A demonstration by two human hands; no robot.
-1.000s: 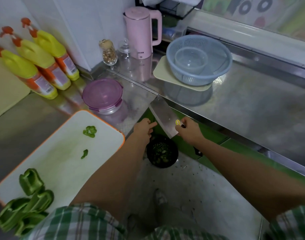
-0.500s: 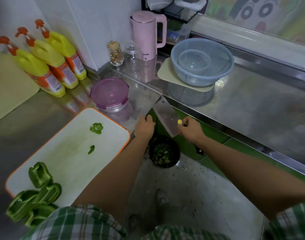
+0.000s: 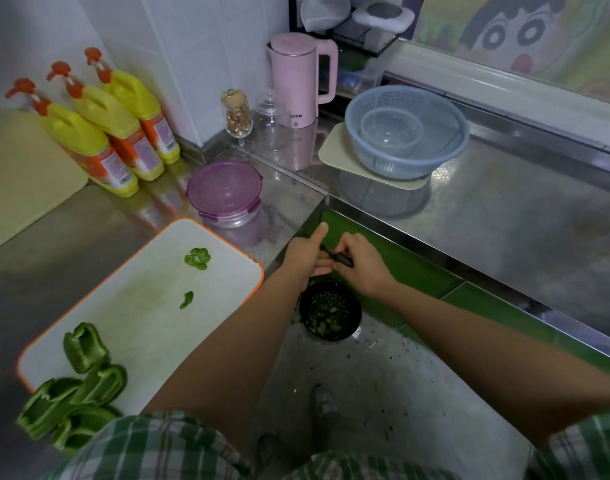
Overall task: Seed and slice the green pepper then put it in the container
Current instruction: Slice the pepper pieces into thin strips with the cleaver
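Several seeded green pepper pieces (image 3: 83, 348) lie at the near left end of a white cutting board (image 3: 123, 306) with an orange rim. Two small pepper scraps (image 3: 197, 258) sit at its far end. Both hands are off the counter, over a black bin (image 3: 329, 311) on the floor that holds green scraps. My right hand (image 3: 362, 263) grips the black handle of a knife (image 3: 341, 258); the blade is edge-on and barely shows. My left hand (image 3: 305, 252) touches the blade with straight fingers, thumb raised. A container with a purple lid (image 3: 224, 192) stands shut behind the board.
Three yellow bottles (image 3: 106, 133) line the back left wall. A pink kettle (image 3: 298, 77), two glass jars and a blue colander (image 3: 407, 133) holding a clear bowl stand on the steel counter (image 3: 504, 220). A beige board (image 3: 16, 168) lies at far left.
The knife has turned from broadside to edge-on and its blade no longer shows. My two hands have come closer together above the bin.
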